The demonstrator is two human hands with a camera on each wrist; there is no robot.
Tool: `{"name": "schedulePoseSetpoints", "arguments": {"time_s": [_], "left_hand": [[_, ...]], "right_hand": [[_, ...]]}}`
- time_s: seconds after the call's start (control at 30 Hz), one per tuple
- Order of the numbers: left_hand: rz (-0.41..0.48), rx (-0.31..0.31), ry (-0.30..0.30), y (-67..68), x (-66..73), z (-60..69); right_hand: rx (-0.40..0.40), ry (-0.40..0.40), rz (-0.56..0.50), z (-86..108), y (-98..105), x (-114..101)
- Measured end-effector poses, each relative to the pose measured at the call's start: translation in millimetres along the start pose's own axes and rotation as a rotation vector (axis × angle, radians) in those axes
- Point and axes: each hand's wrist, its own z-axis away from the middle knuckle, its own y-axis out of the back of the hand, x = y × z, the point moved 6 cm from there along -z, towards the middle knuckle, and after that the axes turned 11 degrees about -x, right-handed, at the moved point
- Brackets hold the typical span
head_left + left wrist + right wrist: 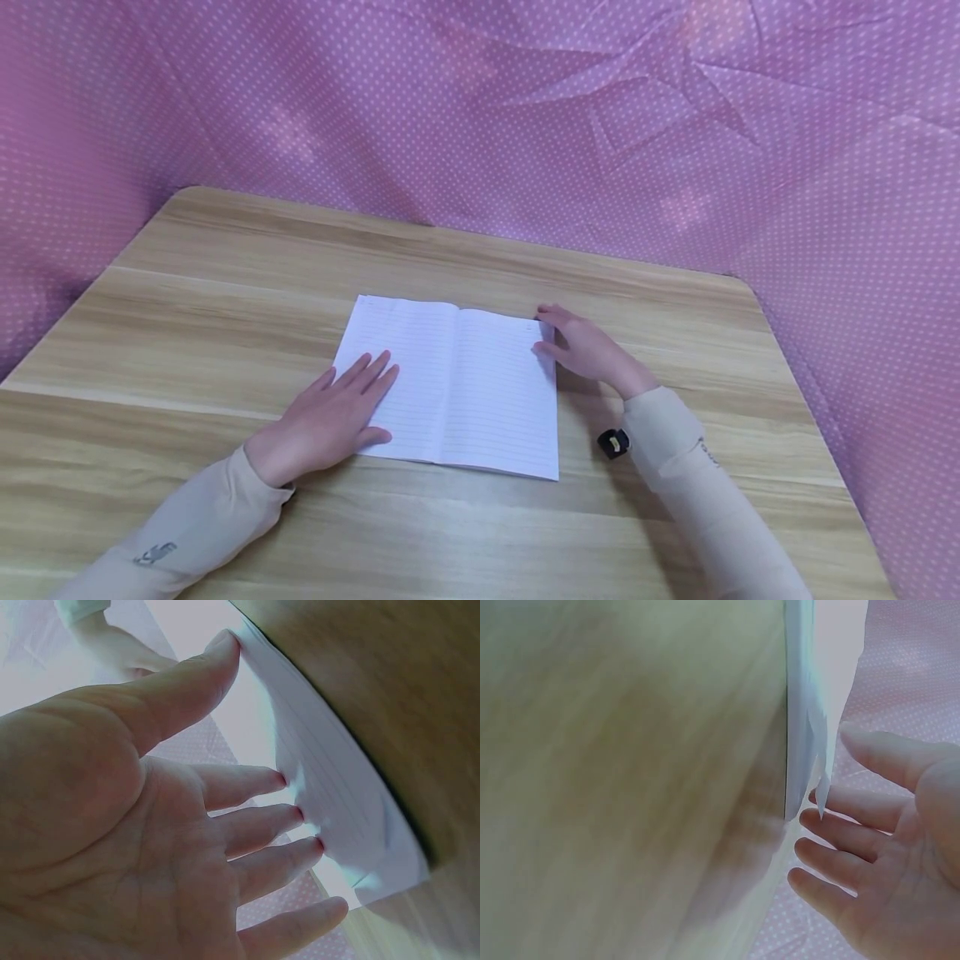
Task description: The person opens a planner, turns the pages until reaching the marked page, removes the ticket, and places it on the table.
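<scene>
An open lined notebook with white pages lies on the wooden table. My left hand rests on its left page, fingers spread and fairly straight; the left wrist view shows the palm and fingertips against the paper. At the top right corner of the right page is my right hand, its thumb over the page edge. In the right wrist view a loose page corner stands away from the stack, between the thumb and index finger. Those two are apart, and the other fingers extend loosely.
The pale wood table has rounded far corners. Pink dotted cloth hangs behind it and on both sides. A small black object sits at the right sleeve's cuff.
</scene>
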Motion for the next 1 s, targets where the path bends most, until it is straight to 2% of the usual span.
{"name": "schedulePoseSetpoints", "arguments": {"time_s": [0.23,0.47,0.57,0.7,0.83,1.0], "left_hand": [[-0.001,0.007,0.000,0.9,-0.8,0.7],[-0.019,0.032,-0.011,1.5,-2.0,1.4],[-0.021,0.034,-0.013,1.8,-2.4,1.7],[-0.019,0.029,-0.013,2.0,-2.8,1.5],[-0.016,0.021,-0.012,2.9,-2.8,0.9],[-0.011,0.018,-0.017,4.6,-2.3,0.9]], "right_hand": [[0.010,-0.004,-0.027,2.5,1.0,-1.0],[0.123,0.061,-0.139,8.1,6.4,0.4],[0.172,0.093,-0.233,10.8,8.2,1.5],[0.205,0.118,-0.435,13.4,7.6,5.7],[0.196,0.055,-0.620,18.1,1.7,12.3],[0.148,-0.040,-0.766,28.8,-10.9,19.1]]}}
